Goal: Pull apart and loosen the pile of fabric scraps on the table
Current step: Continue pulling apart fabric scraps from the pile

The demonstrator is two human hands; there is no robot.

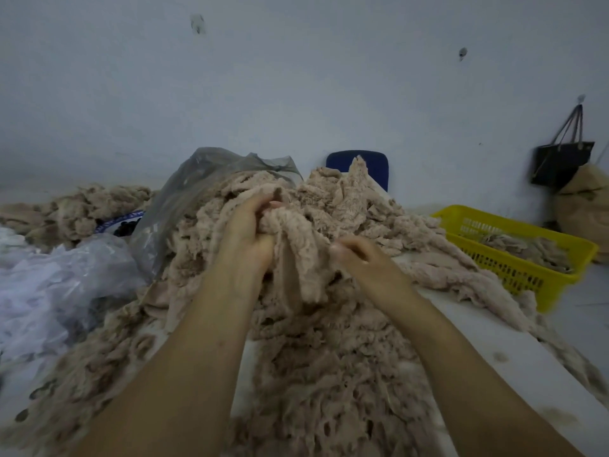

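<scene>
At the far left, a crumpled pale plastic bag [49,285] lies on the tabletop [478,344], with a grey plastic bag [197,179] standing behind it. The pile of fabric scraps [329,357], beige and fuzzy, covers the middle of the tabletop, from its near edge up to a heap in front of me.

My left grip [250,232] is clenched round a raised clump [296,232] at the top of the heap, fingers buried in it. Just beside it, my right grip [359,255] pinches the right edge of the same clump with curled fingers and thumb. A tail of scraps hangs between my wrists.

Further right, a yellow basket [527,268] holds a few scraps. A black bag [560,163] hangs on the wall behind it.

I judge the step in hand to be teasing this one clump apart, with much of the pile still matted. The next move calls for drawing my grips sideways, away from each other, then taking a fresh hold where the scraps resist.
</scene>
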